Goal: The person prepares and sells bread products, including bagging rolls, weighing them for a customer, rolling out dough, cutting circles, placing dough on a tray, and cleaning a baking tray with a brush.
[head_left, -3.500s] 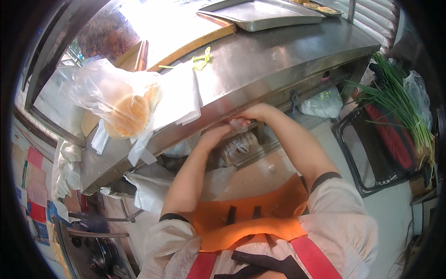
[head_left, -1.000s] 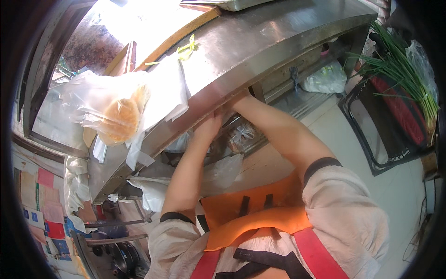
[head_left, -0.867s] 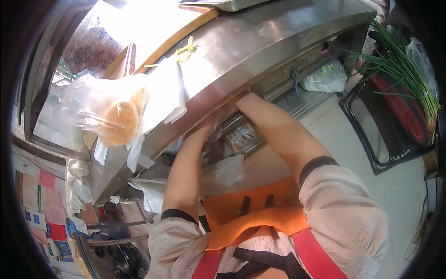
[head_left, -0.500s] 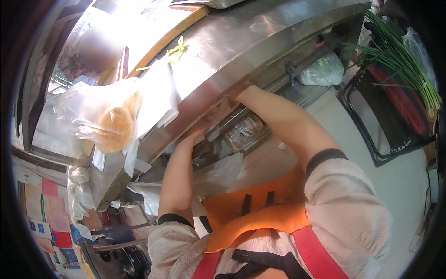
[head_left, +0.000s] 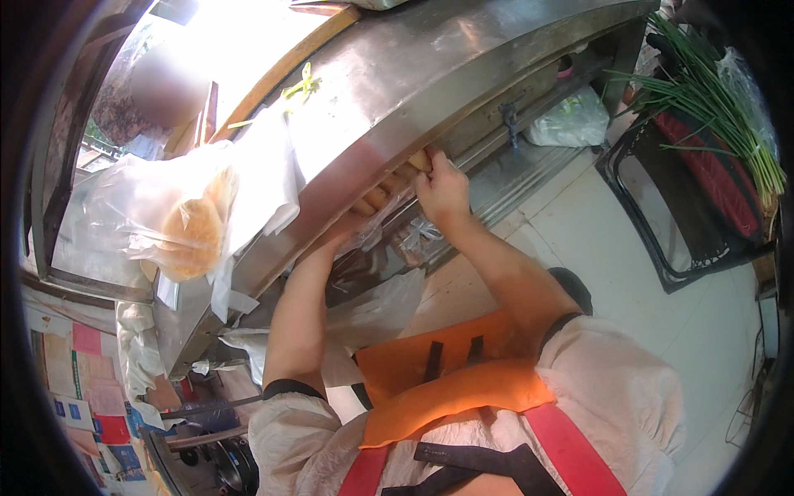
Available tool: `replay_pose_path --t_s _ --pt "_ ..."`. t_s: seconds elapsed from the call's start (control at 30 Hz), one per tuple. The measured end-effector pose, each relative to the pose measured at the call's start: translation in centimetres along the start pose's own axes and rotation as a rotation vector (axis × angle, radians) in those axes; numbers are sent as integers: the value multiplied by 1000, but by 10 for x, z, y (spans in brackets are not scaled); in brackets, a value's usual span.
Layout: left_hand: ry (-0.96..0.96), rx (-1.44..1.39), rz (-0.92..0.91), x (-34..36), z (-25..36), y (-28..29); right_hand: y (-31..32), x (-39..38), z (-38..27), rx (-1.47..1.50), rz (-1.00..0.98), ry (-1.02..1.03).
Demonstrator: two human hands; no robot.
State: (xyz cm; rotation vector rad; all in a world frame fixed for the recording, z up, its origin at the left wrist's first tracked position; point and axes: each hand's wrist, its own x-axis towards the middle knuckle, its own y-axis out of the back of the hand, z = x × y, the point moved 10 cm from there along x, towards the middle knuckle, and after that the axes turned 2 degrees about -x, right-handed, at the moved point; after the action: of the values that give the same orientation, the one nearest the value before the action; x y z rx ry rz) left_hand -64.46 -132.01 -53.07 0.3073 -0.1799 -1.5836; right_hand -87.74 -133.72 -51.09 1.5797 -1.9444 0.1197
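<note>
Under the front edge of the steel counter [head_left: 347, 165], several round brown breads [head_left: 376, 198] show in a row, with clear plastic [head_left: 385, 219] along their near side. My right hand [head_left: 444, 192] is closed at the right end of this row, its fingers curled round the plastic and against the endmost bread. At the left end, my left hand [head_left: 337, 235] reaches in below the counter edge; its fingers are hidden there. Beneath the breads, a clear tied bag [head_left: 418, 236] with brownish contents sits on the lower shelf.
On the counter's left end lies a clear bag with round flat bread [head_left: 192, 236], beside white paper [head_left: 263, 178] and green scraps [head_left: 302, 87]. A white plastic bag [head_left: 569, 122] sits on the shelf at right. Green onions [head_left: 728, 124] lie over a black-framed chair [head_left: 662, 256].
My right hand has come out from under the counter toward me, and the row of breads in plastic now shows between my hands. My left hand has shifted slightly left.
</note>
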Motion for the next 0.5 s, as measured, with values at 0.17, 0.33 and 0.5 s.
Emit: replay_pose_path --t_s 0.17,0.33,0.5 --pt "-140 1037 113 -9 69 -47 1 -11 34 197 60 -193" --pt "-107 1084 195 -9 64 -53 3 -12 36 286 129 -184" --pt "-3 1054 213 -14 59 -49 8 -8 13 66 70 -80"
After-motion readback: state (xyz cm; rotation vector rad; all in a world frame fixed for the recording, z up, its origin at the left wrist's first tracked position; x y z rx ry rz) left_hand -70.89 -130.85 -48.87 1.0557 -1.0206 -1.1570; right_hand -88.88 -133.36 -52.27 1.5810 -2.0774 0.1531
